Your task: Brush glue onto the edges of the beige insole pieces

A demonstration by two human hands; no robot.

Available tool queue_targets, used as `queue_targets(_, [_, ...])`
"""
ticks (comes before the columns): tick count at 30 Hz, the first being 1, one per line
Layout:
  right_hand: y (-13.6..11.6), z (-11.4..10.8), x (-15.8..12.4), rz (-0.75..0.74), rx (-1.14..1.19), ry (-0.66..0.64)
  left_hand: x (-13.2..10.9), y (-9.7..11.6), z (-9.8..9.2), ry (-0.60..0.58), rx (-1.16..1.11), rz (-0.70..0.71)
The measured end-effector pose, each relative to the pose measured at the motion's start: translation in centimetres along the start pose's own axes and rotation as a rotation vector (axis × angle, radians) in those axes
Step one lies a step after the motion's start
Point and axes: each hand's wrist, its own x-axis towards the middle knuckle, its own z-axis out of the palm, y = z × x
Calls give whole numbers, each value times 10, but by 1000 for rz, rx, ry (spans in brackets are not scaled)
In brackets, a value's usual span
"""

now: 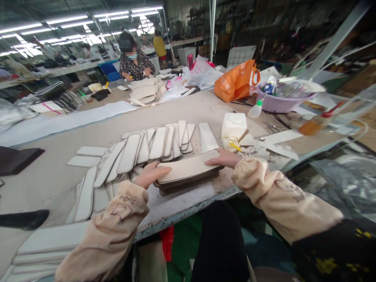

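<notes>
In front of me, a stack of pale strips with rounded corners and dark edges [188, 169] lies near the table's front edge. My left hand [152, 173] grips its left end, thumb on top and fingers hidden at the far side. At the other end my right hand [223, 158] holds the stack the same way, thumb across the top strip. Behind the stack, many similar loose strips [158, 141] lie fanned and overlapping. More of them [85, 194] spread out on the left, beside my left sleeve.
Right of the strips stands a white plastic jug [234, 125] with a cut opening, a stick and a yellow handle. Farther back are an orange bag [236, 82] and a purple basin [279, 102]. Across the table a masked person [136, 64] works. Another strip pile [44, 243] lies front left.
</notes>
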Motion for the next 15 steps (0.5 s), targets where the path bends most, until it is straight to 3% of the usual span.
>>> queue_targets(3, [-1, 3, -3, 38, 55, 31, 0, -16, 4, 103, 155, 37])
queue_targets(7, [5, 15, -11, 20, 446, 136, -3, -41, 22, 260, -209, 89])
queue_targets(9, [9, 24, -15, -33, 714, 91, -6, -51, 34, 270, -420, 86])
queue_targets(11, [13, 35, -17, -74, 838, 79, -8, -57, 44, 238, -587, 77])
queue_targets(15, [14, 51, -17, -75, 741, 239, -11, -58, 53, 173, -677, 35])
